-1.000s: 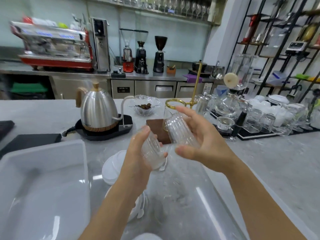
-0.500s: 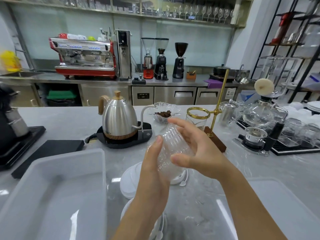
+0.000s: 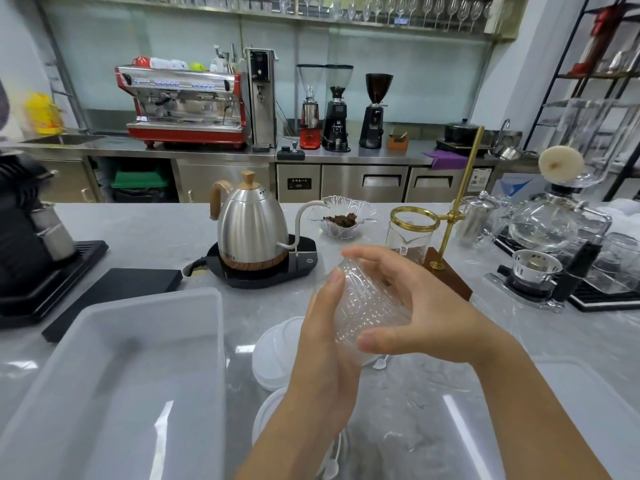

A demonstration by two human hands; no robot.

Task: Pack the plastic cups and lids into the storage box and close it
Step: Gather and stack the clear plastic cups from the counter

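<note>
While gripped between left hand (image 3: 325, 344) and right hand (image 3: 420, 315) above white round lids (image 3: 277, 351), clear ribbed plastic cups (image 3: 367, 306), thin-walled, could crumple or slip short of pale rectangular storage box (image 3: 114, 375).

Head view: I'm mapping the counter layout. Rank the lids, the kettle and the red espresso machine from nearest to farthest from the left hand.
1. Lids: on the counter right beside the left hand, to its left.
2. Kettle: farther back and left, on its black base.
3. Espresso machine: on the back counter, far left.
</note>
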